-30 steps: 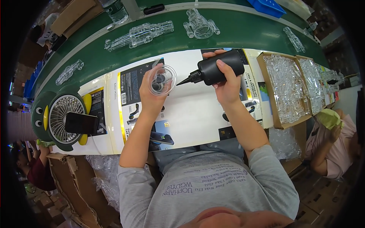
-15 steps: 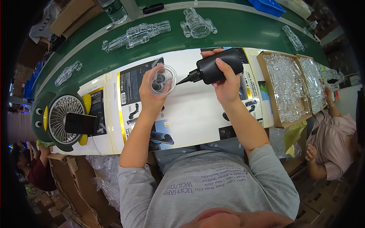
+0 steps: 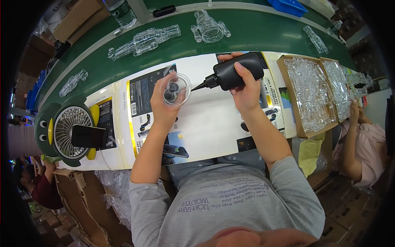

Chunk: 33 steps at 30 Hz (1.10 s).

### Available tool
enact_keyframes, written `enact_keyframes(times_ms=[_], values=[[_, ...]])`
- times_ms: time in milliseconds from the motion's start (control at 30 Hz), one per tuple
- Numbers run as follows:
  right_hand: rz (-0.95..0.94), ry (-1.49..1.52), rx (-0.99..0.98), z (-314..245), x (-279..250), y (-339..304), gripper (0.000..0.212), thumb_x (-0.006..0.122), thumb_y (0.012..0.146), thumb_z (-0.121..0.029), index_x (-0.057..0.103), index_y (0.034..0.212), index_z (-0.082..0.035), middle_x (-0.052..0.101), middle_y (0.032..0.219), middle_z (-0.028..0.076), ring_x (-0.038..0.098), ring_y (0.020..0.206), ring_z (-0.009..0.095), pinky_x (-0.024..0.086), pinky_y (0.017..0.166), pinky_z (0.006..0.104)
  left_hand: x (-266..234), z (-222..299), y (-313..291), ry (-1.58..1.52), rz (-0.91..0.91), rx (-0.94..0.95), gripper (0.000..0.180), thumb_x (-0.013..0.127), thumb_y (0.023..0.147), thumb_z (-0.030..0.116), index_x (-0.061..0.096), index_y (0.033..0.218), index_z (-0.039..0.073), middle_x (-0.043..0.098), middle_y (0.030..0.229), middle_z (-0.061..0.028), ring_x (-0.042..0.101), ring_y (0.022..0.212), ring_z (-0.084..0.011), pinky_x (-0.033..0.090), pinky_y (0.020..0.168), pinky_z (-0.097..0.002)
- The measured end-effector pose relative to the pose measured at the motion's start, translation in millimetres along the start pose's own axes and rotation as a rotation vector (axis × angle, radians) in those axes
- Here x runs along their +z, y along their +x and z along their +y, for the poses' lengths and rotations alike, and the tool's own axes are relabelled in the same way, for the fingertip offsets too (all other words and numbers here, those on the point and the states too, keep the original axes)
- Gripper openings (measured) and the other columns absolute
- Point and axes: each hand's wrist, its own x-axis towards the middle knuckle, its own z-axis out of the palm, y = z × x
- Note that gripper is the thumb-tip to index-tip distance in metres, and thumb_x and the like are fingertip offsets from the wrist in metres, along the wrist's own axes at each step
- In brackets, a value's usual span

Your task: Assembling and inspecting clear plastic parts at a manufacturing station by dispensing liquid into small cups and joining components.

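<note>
My left hand [image 3: 161,101] is closed around a clear round transparent piece [image 3: 185,98] with a wide rim and small round hollows inside. A black squeeze bottle [image 3: 238,71] with a pointed nozzle lies tilted in my right hand [image 3: 247,88], fingers wrapped round it. Its nozzle tip points left and meets or nearly meets the rim of the clear piece; whether they touch I cannot tell. Both hands are over a white work surface [image 3: 205,123] covered with printed packaging sheets.
Beyond lies a green belt [image 3: 181,51] carrying a long clear glass-like tube piece [image 3: 144,40], a clear flared piece [image 3: 210,31] and smaller ones. At left stands a green animal-shaped fan [image 3: 73,129] with a phone [image 3: 88,136]. Cardboard boxes [image 3: 302,133] of clear parts sit right, near a co-worker [image 3: 360,148].
The clear pieces on the green belt have shifted slightly left. My hands stay nearly still, with the clear piece turned a little. The co-worker's arm at right has moved toward the boxes.
</note>
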Motion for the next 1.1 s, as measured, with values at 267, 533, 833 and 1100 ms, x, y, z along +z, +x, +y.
enact_keyframes(times_ms=[267, 533, 833, 1100], values=[[0.008, 0.001, -0.008, -1.4, -0.1, 1.5, 0.028, 0.053, 0.08, -0.017, 0.05, 0.106, -0.007, 0.06, 0.104, 0.015, 0.059, 0.086, 0.015, 0.042, 0.048, 0.0187, 0.4, -0.3, -0.4, 0.036, -0.009, 0.02, 0.048, 0.07, 0.064, -0.001, 0.055, 0.11, 0.002, 0.059, 0.097, -0.0105, 0.058, 0.089, -0.0223, 0.045, 0.081, -0.0292], [0.006, 0.007, -0.029, -3.1, -0.8, 2.2, 0.028, 0.053, 0.08, -0.016, 0.049, 0.107, -0.007, 0.06, 0.103, 0.015, 0.06, 0.079, 0.012, 0.038, 0.042, 0.0167, 0.8, -0.2, 0.5, 0.027, -0.034, 0.045, 0.049, 0.069, 0.064, -0.002, 0.055, 0.11, 0.002, 0.057, 0.1, -0.0109, 0.057, 0.092, -0.0227, 0.045, 0.082, -0.0296], [-0.007, -0.022, -0.093, -5.4, -0.8, 3.8, 0.027, 0.053, 0.081, -0.015, 0.049, 0.106, -0.006, 0.06, 0.101, 0.017, 0.06, 0.076, 0.012, 0.037, 0.04, 0.0153, -3.8, -6.3, -6.6, -0.113, -0.129, -0.107, 0.045, 0.065, 0.07, 0.002, 0.048, 0.112, 0.001, 0.055, 0.105, -0.0112, 0.056, 0.098, -0.0225, 0.044, 0.086, -0.0307], [-0.009, -0.027, -0.107, -5.9, -3.7, 5.3, 0.027, 0.052, 0.081, -0.014, 0.049, 0.106, -0.006, 0.06, 0.102, 0.017, 0.061, 0.077, 0.014, 0.038, 0.04, 0.0155, -12.5, 0.7, 4.4, -0.023, -0.214, -0.02, 0.048, 0.069, 0.07, 0.005, 0.047, 0.112, 0.0, 0.056, 0.1, -0.0103, 0.056, 0.1, -0.0212, 0.043, 0.086, -0.0298]])
